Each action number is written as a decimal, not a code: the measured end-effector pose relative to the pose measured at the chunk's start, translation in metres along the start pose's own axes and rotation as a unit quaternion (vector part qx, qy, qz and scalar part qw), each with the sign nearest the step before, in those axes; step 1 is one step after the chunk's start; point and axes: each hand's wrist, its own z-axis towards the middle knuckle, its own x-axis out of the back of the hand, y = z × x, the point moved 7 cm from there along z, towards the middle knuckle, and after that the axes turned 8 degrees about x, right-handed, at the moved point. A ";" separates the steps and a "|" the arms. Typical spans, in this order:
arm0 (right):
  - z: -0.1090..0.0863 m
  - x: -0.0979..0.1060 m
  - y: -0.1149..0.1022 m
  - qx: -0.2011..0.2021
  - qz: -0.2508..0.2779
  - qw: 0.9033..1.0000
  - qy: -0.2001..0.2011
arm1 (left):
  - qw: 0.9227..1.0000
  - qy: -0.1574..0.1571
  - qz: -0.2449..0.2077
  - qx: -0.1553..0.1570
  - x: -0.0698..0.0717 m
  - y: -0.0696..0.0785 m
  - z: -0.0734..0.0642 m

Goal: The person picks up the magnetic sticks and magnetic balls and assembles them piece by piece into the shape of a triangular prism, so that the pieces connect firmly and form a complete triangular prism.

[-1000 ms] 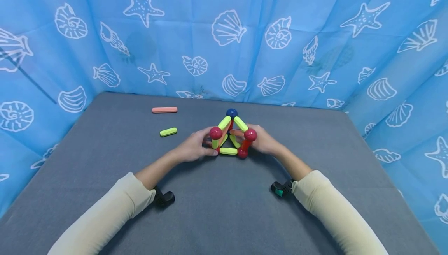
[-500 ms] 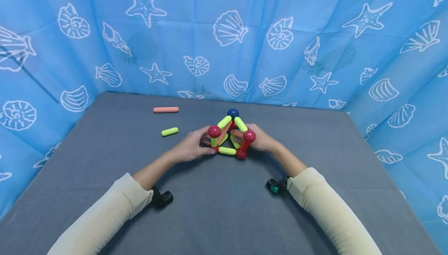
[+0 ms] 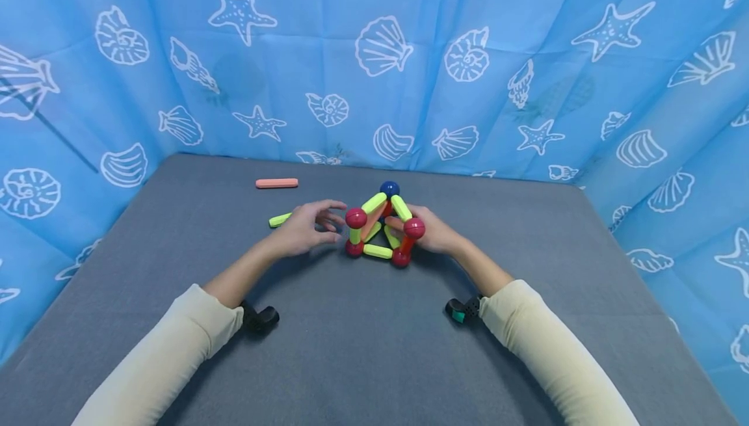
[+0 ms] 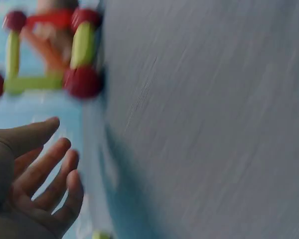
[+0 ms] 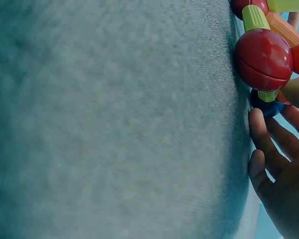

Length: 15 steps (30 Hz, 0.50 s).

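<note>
A prism-like frame of magnetic rods and balls (image 3: 377,252) stands on the table, with yellow-green, orange and red rods, red balls in front and a blue ball (image 3: 389,189) on top at the back. My right hand (image 3: 434,229) holds its right side; in the right wrist view the thumb lies by the orange rod and the other fingers extend beside the lower blue ball (image 5: 265,105). Part of that grip is hidden. To the left, my left hand (image 3: 305,227) is apart from the frame, fingers loosely spread and holding nothing, as the left wrist view also shows.
A loose yellow-green rod (image 3: 279,220) lies on the grey table (image 3: 363,348), partly behind my left hand. Farther back is a loose salmon rod (image 3: 277,183). A blue shell-patterned curtain (image 3: 409,101) borders the table's back and sides.
My left hand has let go of the frame and moved left, now partly covering the loose yellow-green rod. The frame's front has shifted slightly left. The right hand keeps its place on it.
</note>
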 end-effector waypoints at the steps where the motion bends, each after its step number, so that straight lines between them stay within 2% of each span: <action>1: -0.001 0.001 0.000 0.003 0.003 1.000 0.001 | 1.000 0.021 0.005 0.002 0.011 -0.003 0.001; 4: -0.003 0.003 0.000 0.013 0.009 1.000 0.004 | 0.994 0.103 0.009 0.025 0.046 -0.018 0.003; 6: -0.004 0.004 0.001 0.017 0.010 1.000 0.006 | 0.986 0.158 0.005 0.056 0.068 -0.034 0.004; 8: -0.005 0.005 0.002 0.014 0.010 1.000 0.008 | 0.976 0.200 -0.002 0.091 0.087 -0.052 0.004; 12: -0.004 0.003 0.003 0.012 0.001 1.000 0.009 | 0.953 0.253 -0.010 0.167 0.111 -0.086 0.004; 15: -0.004 0.002 0.002 0.010 -0.005 1.000 0.008 | 0.941 0.272 -0.010 0.200 0.120 -0.101 0.005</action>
